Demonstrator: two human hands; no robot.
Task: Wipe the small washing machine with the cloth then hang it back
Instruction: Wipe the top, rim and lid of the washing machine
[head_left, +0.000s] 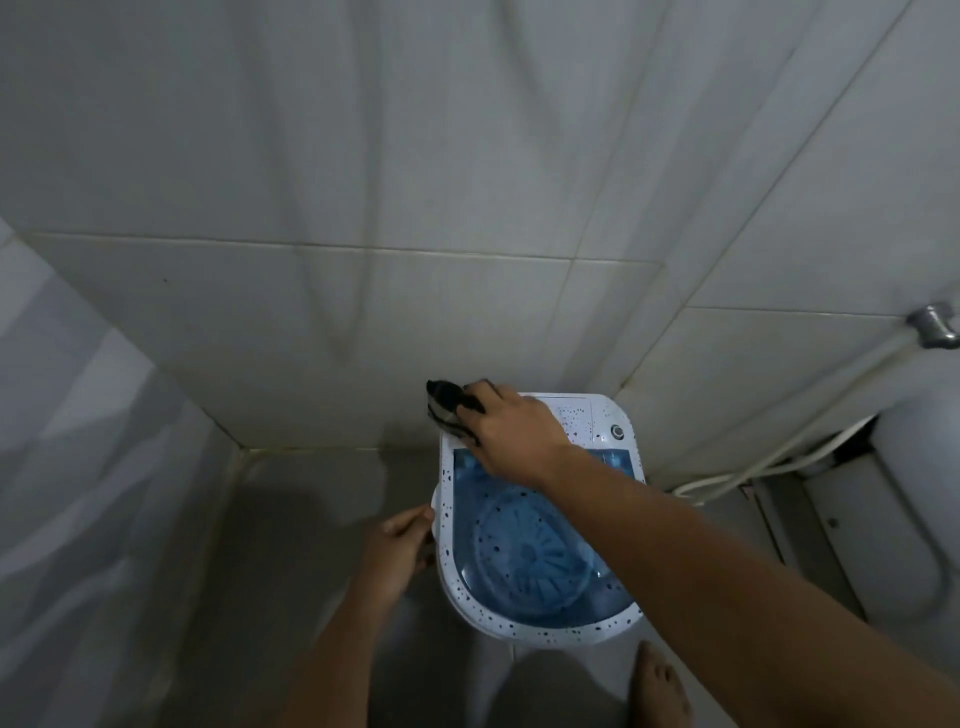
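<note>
slippage is the main risk: the right hand (511, 434) presses a dark bunched cloth (451, 408) onto the far left corner of the small white speckled washing machine with a blue translucent lid (535, 545), and a hard push could tip the light tub. the left hand (397, 543), grip curled on its left rim, steadies it. a white hose (795, 447) and chrome wall fitting (932, 325) crowd the right, tiled walls (363, 260) just behind.
</note>
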